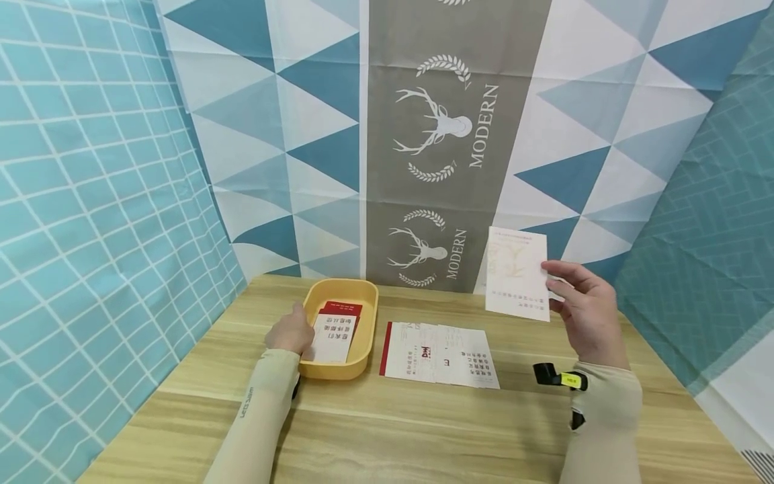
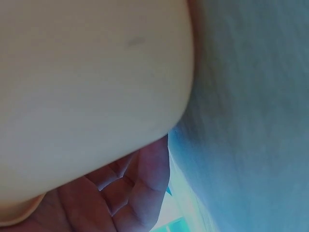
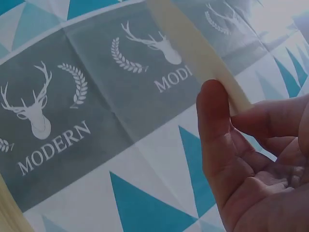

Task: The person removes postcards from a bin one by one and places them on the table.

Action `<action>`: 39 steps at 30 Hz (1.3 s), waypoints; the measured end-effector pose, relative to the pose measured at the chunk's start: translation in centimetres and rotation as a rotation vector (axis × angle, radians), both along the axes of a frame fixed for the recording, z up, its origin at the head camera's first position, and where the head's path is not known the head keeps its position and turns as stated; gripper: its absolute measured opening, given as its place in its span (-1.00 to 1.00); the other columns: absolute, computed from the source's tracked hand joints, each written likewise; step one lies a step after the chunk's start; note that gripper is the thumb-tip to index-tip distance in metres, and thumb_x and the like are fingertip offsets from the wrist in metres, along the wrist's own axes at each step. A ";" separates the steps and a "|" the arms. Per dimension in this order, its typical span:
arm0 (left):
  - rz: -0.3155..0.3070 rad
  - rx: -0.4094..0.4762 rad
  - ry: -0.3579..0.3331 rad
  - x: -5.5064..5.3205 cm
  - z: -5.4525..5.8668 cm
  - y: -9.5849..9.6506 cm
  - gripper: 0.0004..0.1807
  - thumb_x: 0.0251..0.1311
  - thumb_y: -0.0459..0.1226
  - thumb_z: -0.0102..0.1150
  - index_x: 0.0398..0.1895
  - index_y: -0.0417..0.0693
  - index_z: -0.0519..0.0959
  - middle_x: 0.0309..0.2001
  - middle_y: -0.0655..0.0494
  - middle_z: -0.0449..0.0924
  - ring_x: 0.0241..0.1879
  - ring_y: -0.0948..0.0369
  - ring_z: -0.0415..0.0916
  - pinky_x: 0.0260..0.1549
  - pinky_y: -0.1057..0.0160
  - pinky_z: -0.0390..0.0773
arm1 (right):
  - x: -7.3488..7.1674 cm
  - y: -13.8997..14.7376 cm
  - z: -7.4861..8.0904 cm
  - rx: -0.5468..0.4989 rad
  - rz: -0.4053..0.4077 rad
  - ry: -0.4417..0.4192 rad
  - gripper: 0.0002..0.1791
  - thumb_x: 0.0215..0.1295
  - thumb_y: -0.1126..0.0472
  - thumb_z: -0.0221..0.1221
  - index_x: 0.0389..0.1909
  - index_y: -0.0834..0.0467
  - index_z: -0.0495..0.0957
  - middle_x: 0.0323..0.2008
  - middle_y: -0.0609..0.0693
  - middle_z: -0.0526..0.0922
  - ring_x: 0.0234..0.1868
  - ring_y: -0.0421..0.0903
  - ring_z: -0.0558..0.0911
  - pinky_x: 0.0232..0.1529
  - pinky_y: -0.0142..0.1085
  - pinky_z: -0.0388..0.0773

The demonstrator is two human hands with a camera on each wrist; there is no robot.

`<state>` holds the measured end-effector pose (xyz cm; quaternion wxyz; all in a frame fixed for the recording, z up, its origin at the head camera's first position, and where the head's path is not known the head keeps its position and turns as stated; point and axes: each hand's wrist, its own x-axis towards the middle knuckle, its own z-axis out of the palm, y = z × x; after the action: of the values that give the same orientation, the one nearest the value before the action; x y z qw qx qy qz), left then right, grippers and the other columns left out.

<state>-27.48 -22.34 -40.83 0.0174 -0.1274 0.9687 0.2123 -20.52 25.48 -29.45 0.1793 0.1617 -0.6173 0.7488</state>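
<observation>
Pinching a white printed card [image 1: 517,274] at right of frame, the right hand [image 1: 585,304] should keep it unbent; the left hand [image 1: 288,331], lower left, grips the yellow tray [image 1: 335,371].

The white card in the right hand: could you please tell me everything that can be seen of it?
The white card is a flat rectangle that looks like stiff paper. The head view shows large pale-gold characters, small reddish print near its top and dark lines of small characters toward its bottom; I cannot read them reliably. The right hand pinches it by its right edge, holding it raised, roughly upright, apart from the table. In the right wrist view it appears nearly edge-on, as a narrow cream strip.
</observation>
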 end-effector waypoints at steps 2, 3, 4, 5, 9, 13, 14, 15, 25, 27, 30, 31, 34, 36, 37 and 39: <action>-0.005 -0.001 0.000 0.0 0.1 0.0 -0.31 0.40 -0.29 -0.04 0.53 -0.23 0.02 0.00 -0.36 0.60 -0.23 -0.12 0.58 -0.19 -0.18 0.60 | 0.0 0.5 -0.1 -0.025 -0.003 -0.012 -0.69 0.39 0.39 0.21 0.12 0.33 0.60 -0.11 -0.06 0.65 -0.20 -0.20 0.69 -0.35 -0.43 0.65; -0.008 0.000 0.000 0.0 0.1 0.0 -0.31 0.40 -0.29 -0.04 0.53 -0.24 0.02 0.00 -0.37 0.60 -0.23 -0.12 0.58 -0.21 -0.17 0.60 | -0.1 0.6 -0.2 -0.026 -0.003 -0.021 -0.69 0.38 0.38 0.21 0.12 0.32 0.60 -0.12 -0.06 0.66 -0.21 -0.20 0.69 -0.35 -0.43 0.65; -0.010 0.000 0.000 0.1 0.2 0.0 -0.31 0.39 -0.30 -0.04 0.53 -0.24 0.02 -0.01 -0.37 0.60 -0.24 -0.12 0.58 -0.22 -0.16 0.60 | -0.2 0.7 -0.3 -0.019 -0.005 -0.034 -0.69 0.38 0.37 0.22 0.12 0.31 0.60 -0.13 -0.06 0.65 -0.22 -0.20 0.69 -0.35 -0.43 0.65; -0.012 -0.001 0.001 0.1 0.2 0.0 -0.31 0.38 -0.30 -0.04 0.52 -0.23 0.02 -0.02 -0.38 0.60 -0.24 -0.13 0.58 -0.24 -0.15 0.60 | -0.3 0.7 -0.4 -0.006 -0.006 -0.049 -0.69 0.39 0.36 0.22 0.12 0.30 0.60 -0.12 -0.07 0.65 -0.21 -0.21 0.69 -0.34 -0.42 0.65; -0.015 -0.002 0.000 0.2 0.3 0.1 -0.31 0.37 -0.31 -0.02 0.51 -0.23 0.04 -0.04 -0.37 0.61 -0.26 -0.12 0.58 -0.28 -0.12 0.60 | -0.8 0.7 -0.9 0.069 -0.017 -0.124 -0.70 0.40 0.30 0.22 0.12 0.25 0.60 -0.01 -0.13 0.62 -0.19 -0.21 0.66 -0.31 -0.39 0.62; -0.011 -0.002 -0.003 0.0 0.2 0.1 -0.33 0.40 -0.29 -0.03 0.51 -0.22 0.03 -0.07 -0.34 0.61 -0.29 -0.10 0.56 -0.30 -0.09 0.58 | -1.4 0.7 -1.4 0.182 -0.069 -0.205 -0.71 0.45 0.25 0.19 0.12 0.23 0.57 -0.01 -0.14 0.56 -0.20 -0.22 0.62 -0.31 -0.36 0.60; -0.012 0.000 -0.003 0.0 0.3 0.1 -0.33 0.40 -0.29 -0.03 0.51 -0.23 0.03 -0.07 -0.34 0.61 -0.29 -0.10 0.56 -0.30 -0.09 0.58 | -1.7 0.8 -1.6 0.227 -0.088 -0.226 -0.72 0.46 0.24 0.17 0.12 0.23 0.56 -0.03 -0.15 0.55 -0.20 -0.22 0.62 -0.31 -0.36 0.61; -0.011 0.002 -0.003 0.0 0.3 0.1 -0.34 0.41 -0.29 -0.03 0.50 -0.24 0.04 -0.08 -0.34 0.60 -0.30 -0.10 0.56 -0.30 -0.10 0.58 | -1.9 0.8 -1.9 0.272 -0.104 -0.251 -0.72 0.48 0.24 0.15 0.13 0.24 0.55 -0.06 -0.14 0.54 -0.21 -0.23 0.62 -0.29 -0.36 0.62; -0.009 0.010 -0.003 0.1 0.1 0.1 -0.36 0.41 -0.29 -0.05 0.48 -0.25 0.05 -0.06 -0.34 0.60 -0.29 -0.10 0.56 -0.26 -0.11 0.59 | -5.0 0.9 -6.8 0.551 0.026 -0.467 -0.63 0.47 0.41 -0.02 0.24 0.41 0.39 -0.07 0.05 0.55 -0.21 -0.16 0.62 -0.23 -0.23 0.69; -0.007 0.013 -0.002 0.0 0.1 0.1 -0.36 0.42 -0.28 -0.05 0.49 -0.25 0.05 -0.05 -0.34 0.59 -0.28 -0.10 0.55 -0.23 -0.14 0.60 | -5.4 0.7 -7.9 0.560 0.051 -0.498 -0.63 0.45 0.44 -0.02 0.22 0.44 0.40 -0.04 0.13 0.57 -0.22 -0.13 0.63 -0.24 -0.22 0.70; 0.000 0.010 -0.003 -0.1 0.1 0.1 -0.36 0.42 -0.28 -0.05 0.49 -0.24 0.05 -0.03 -0.33 0.59 -0.26 -0.10 0.55 -0.19 -0.15 0.60 | -5.8 0.4 -9.3 0.581 0.063 -0.554 -0.64 0.42 0.45 -0.03 0.19 0.43 0.43 0.00 0.19 0.57 -0.21 -0.10 0.63 -0.24 -0.21 0.70; 0.002 0.009 -0.003 -0.1 0.1 0.1 -0.36 0.42 -0.27 -0.04 0.49 -0.24 0.04 -0.03 -0.33 0.59 -0.26 -0.11 0.55 -0.18 -0.16 0.60 | -5.8 0.3 -9.7 0.589 0.062 -0.575 -0.65 0.42 0.44 -0.03 0.18 0.42 0.44 -0.02 0.19 0.57 -0.22 -0.08 0.63 -0.23 -0.21 0.70; 0.006 0.002 0.000 -0.2 0.1 0.1 -0.35 0.41 -0.27 -0.03 0.49 -0.23 0.05 -0.03 -0.33 0.60 -0.26 -0.11 0.56 -0.18 -0.15 0.60 | -6.0 0.2 -10.6 0.619 0.066 -0.622 -0.67 0.40 0.45 -0.04 0.13 0.41 0.46 -0.07 0.17 0.58 -0.24 -0.06 0.63 -0.23 -0.20 0.68; 0.006 -0.001 0.001 -0.2 0.1 0.1 -0.36 0.41 -0.27 -0.03 0.48 -0.23 0.06 -0.04 -0.33 0.60 -0.26 -0.10 0.56 -0.19 -0.15 0.60 | -6.0 0.2 -10.9 0.630 0.063 -0.642 -0.70 0.38 0.46 -0.04 0.08 0.40 0.47 -0.13 0.15 0.57 -0.26 -0.05 0.63 -0.25 -0.20 0.67; 0.005 -0.001 0.002 -0.2 0.1 0.1 -0.36 0.41 -0.27 -0.03 0.47 -0.24 0.06 -0.04 -0.33 0.60 -0.26 -0.10 0.56 -0.19 -0.15 0.60 | -6.0 0.2 -11.1 0.641 0.061 -0.643 -0.71 0.37 0.47 -0.04 0.06 0.40 0.48 -0.15 0.14 0.56 -0.27 -0.05 0.62 -0.25 -0.20 0.67; 0.007 0.001 0.003 -0.2 0.0 0.1 -0.37 0.40 -0.27 -0.03 0.46 -0.24 0.07 -0.05 -0.33 0.60 -0.27 -0.10 0.56 -0.20 -0.15 0.60 | -6.1 0.2 -11.3 0.656 0.062 -0.641 -0.72 0.34 0.48 -0.03 0.02 0.40 0.48 -0.19 0.12 0.55 -0.29 -0.05 0.60 -0.27 -0.20 0.65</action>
<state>-27.71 -22.28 -40.82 0.0151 -0.1306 0.9681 0.2133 -26.66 25.64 -40.71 -0.1039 -0.0113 -0.8409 0.5310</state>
